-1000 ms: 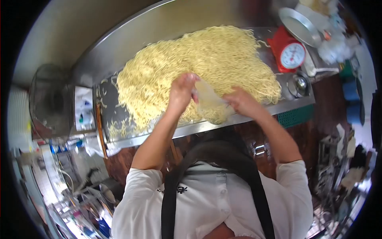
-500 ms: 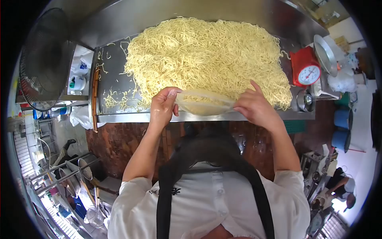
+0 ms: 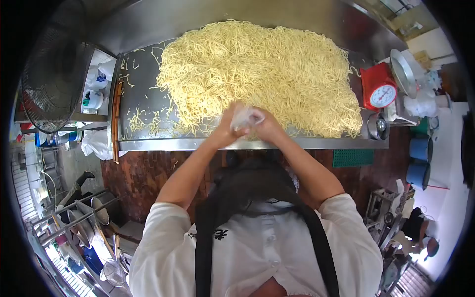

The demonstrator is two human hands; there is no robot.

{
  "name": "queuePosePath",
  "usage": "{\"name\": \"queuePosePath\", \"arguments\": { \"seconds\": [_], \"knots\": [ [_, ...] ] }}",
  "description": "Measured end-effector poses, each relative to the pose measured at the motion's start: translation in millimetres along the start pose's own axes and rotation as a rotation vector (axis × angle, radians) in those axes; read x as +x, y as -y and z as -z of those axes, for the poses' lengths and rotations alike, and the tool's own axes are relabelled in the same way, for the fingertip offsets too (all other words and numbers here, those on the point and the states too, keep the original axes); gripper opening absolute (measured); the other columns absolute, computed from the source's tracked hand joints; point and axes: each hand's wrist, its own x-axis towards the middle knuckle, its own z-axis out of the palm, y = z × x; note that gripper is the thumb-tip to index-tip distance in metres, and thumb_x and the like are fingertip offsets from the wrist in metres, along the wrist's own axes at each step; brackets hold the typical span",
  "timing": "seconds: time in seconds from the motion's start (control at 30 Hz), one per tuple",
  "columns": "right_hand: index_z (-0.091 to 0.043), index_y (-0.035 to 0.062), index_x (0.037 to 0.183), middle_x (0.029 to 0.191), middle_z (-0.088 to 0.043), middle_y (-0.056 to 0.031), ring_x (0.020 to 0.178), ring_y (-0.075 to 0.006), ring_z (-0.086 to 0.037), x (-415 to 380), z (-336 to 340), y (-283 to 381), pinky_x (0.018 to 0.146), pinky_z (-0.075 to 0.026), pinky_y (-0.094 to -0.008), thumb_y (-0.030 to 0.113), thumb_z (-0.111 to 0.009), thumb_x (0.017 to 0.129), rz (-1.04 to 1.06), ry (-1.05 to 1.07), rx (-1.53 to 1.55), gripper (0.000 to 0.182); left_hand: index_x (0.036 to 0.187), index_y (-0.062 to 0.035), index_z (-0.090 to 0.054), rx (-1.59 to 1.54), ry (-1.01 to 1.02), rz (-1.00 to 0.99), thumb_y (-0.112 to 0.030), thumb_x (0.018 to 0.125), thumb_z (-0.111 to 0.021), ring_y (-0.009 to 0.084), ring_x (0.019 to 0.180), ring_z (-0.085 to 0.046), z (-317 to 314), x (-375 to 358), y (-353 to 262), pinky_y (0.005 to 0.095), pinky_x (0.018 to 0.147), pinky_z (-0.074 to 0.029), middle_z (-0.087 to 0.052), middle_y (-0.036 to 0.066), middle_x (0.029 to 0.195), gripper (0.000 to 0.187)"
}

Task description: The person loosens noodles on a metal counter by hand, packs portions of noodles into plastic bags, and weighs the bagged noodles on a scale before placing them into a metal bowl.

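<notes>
A translucent plastic bag (image 3: 241, 117) is bunched up between my two hands at the front edge of the worktop. My left hand (image 3: 228, 127) is closed around the bag's left side. From the right, my right hand (image 3: 267, 126) grips the bag's gathered end, its fingers partly smeared by motion. Noodles inside the bag are hard to make out now. Just beyond both hands spreads a wide, thick heap of pale yellow noodles (image 3: 262, 74).
A red dial scale (image 3: 378, 89) stands right of the noodles, with a round metal tin (image 3: 378, 126) nearby. Loose noodle scraps (image 3: 143, 121) lie on the left. A large fan (image 3: 52, 74) is at far left. Another person (image 3: 420, 230) is at lower right.
Both hands have come together, my right hand moving left. The bag, previously stretched out sideways with noodles visible inside, is now gathered up between them.
</notes>
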Motion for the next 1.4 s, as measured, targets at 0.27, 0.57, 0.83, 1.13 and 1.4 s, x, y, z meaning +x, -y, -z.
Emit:
{"name": "queuePosePath", "arguments": {
  "seconds": [0.27,0.57,0.83,1.13,1.4],
  "knots": [
    [-0.036,-0.0074,0.138,0.138,-0.039,-0.0325,0.133,-0.0466,-0.034,-14.3,-54.9,-70.0,0.111,-0.03,-0.0483,0.028,-0.071,0.078,0.338,-0.297,-0.701,0.078,0.109,0.0009,-0.058,-1.294,-0.588,0.97,-0.006,0.095,-0.041,0.0229,0.084,-0.065,-88.4,46.8,17.9,0.0358,0.069,-0.055,-0.064,0.011,0.094,0.023],
    [-0.06,-0.004,0.111,0.104,-0.066,-0.017,0.097,-0.026,-0.063,21.1,-38.9,-94.7,0.087,-0.05,-0.0404,0.022,-0.057,0.095,-0.252,-0.257,0.585,0.031,0.136,-0.003,-0.043,-1.213,-0.445,1.24,-0.017,0.097,-0.049,0.0236,0.111,-0.055,-3.6,-40.0,-49.0,0.0403,0.097,-0.046,-0.055,0.011,0.116,0.042],
    [-0.062,0.0017,0.099,0.085,-0.057,-0.0132,0.086,-0.0273,-0.058,-0.2,24.5,128.7,0.077,-0.041,-0.0445,0.022,-0.075,0.075,0.576,-0.339,-0.653,0.034,0.106,0.0046,-0.061,-0.829,-0.133,0.777,-0.058,0.1,-0.036,0.023,0.075,-0.066,98.9,64.6,-34.0,0.0356,0.072,-0.056,-0.067,0.018,0.094,0.068],
    [-0.062,0.0066,0.103,0.082,-0.063,-0.0138,0.069,-0.0321,-0.06,-74.0,45.6,20.9,0.061,-0.045,-0.0415,0.014,-0.062,0.085,-0.103,0.122,0.509,0.019,0.094,-0.0033,-0.062,-0.729,0.192,0.613,-0.026,0.102,-0.046,0.024,0.099,-0.063,31.1,24.0,-99.3,0.0406,0.092,-0.046,-0.068,0.01,0.1,0.029],
    [-0.067,0.0032,0.09,0.08,-0.069,-0.0155,0.07,-0.0247,-0.067,12.4,14.7,-14.5,0.061,-0.052,-0.0369,0.011,-0.062,0.087,0.095,-0.222,-0.171,0.009,0.093,-0.0014,-0.065,0.285,0.195,0.132,-0.008,0.084,-0.062,0.0376,0.092,-0.055,8.0,44.6,-39.1,0.0456,0.083,-0.044,-0.063,0.018,0.089,0.011]
  ]
}}
